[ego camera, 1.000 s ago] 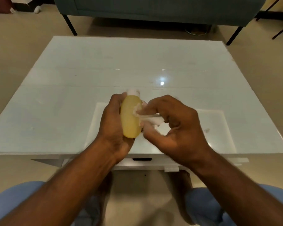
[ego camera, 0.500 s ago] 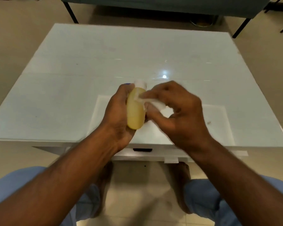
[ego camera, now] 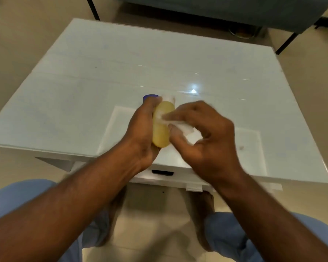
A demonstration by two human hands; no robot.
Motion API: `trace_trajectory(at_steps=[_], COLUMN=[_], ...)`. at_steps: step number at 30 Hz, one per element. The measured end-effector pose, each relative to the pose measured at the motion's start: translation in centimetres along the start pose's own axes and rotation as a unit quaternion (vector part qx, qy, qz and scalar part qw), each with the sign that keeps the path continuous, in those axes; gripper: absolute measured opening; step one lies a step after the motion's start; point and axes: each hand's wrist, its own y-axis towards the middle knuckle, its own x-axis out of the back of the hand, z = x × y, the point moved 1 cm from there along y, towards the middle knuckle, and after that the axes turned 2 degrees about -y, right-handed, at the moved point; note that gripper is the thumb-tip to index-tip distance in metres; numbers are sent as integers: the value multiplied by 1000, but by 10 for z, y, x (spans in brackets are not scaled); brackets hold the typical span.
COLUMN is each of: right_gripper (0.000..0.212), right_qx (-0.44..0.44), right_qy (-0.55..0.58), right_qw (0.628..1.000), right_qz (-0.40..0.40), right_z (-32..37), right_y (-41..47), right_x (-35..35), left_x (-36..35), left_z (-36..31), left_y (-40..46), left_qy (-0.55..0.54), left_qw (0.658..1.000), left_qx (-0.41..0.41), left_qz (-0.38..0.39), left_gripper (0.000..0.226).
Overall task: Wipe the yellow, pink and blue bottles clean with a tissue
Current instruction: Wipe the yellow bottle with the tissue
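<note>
My left hand [ego camera: 142,127] is wrapped around a yellow bottle [ego camera: 161,127] with a white cap, holding it upright above the near edge of the table. My right hand [ego camera: 204,137] pinches a white tissue [ego camera: 180,125] and presses it against the bottle's right side. A blue top [ego camera: 150,96] peeks out just behind my left fingers; the thing under it is hidden. No pink bottle is in view.
The white glossy table [ego camera: 83,87] has a shallow white tray [ego camera: 248,144] at its near middle, under my hands. A dark sofa on black legs [ego camera: 216,10] stands beyond the table. My knees in blue trousers [ego camera: 231,235] are below the table edge.
The view has tilted and shifted toward the table. My hands rose slightly over the tray, the tissue slid along the bottle's side, and a blue top came into view behind my left hand.
</note>
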Motion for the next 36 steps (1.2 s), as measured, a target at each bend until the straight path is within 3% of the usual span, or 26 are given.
trace_trajectory(at_steps=[2, 6, 12, 16, 21, 26, 31, 36], right_gripper=[24, 24, 26, 27, 26, 28, 20, 26], right_qx=[39, -54, -37, -86, 14, -87, 28, -62], right_qy=[-9, 10, 13, 24, 8, 30, 14, 18], right_qw=[999, 997, 999, 994, 1000, 993, 1000, 996], right_qz=[32, -51, -7, -62, 24, -78, 4, -66], right_z=[6, -14, -1, -14, 9, -10, 10, -8], right_y=[-5, 8, -2, 10, -6, 10, -3, 10], right_x=[-7, 3, -7, 3, -7, 6, -6, 9], left_x=[3, 0, 2, -1, 6, -1, 0, -4], left_z=[-5, 5, -5, 2, -9, -2, -7, -2], left_y=[4, 0, 3, -2, 2, -5, -3, -5], left_qy=[-8, 23, -35, 0, -15, 50, -21, 7], left_qw=[1000, 1000, 999, 1000, 999, 998, 999, 999], left_qx=[-6, 2, 14, 21, 20, 17, 40, 35], left_qz=[-15, -11, -25, -15, -27, -30, -28, -23], left_gripper=[33, 41, 37, 41, 39, 46, 50, 53])
